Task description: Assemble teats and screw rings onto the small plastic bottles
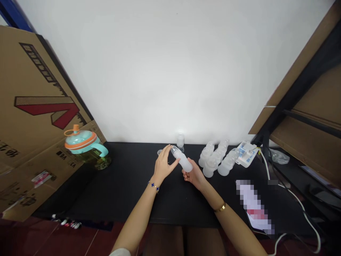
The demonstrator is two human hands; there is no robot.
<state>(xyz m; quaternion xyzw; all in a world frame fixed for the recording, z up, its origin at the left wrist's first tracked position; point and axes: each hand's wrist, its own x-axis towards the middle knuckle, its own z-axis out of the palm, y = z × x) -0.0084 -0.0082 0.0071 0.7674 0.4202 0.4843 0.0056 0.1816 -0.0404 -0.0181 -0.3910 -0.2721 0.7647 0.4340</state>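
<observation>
At the far left, a cardboard box (pixel 34 117) leaned against the white wall (pixel 170 71). Its print showed a red chevron, dark characters too blurred to read, and what looked like "VA" near the lower edge; a small sticker (pixel 42 179) on it was illegible. Just beside it, on the black desk (pixel 114 192), stood a plastic jug (pixel 85 142) with a teal lid, an orange ring and a teal handle, with amber liquid inside and no readable brand. Its top-heavy shape and its place near the desk's corner made it a possible tip risk if an arm swung that way.

At the centre, the left hand (pixel 163 164), wearing a blue clover bracelet (pixel 153 185), had its fingers closed around the narrow end of a frosted plastic bottle (pixel 181 160). The right hand (pixel 194 175), with a gold bracelet (pixel 220 207) on its wrist, cupped the wider end, so the bottle hung tilted between the hands above the desk. A smooth surface like that could slip from so light a hold. Behind the hands stood a small clear bottle (pixel 180 141), with a clear ring (pixel 160 152) partly hidden.

To the right, frosted bottles (pixel 213 158) stood packed closely, so one knock could topple several. Beyond them lay a white power strip (pixel 247 153) with blue markings, its white cable (pixel 293 199) trailing off the desk where it could snag. A pixelated item (pixel 253 206) could not be read.
</observation>
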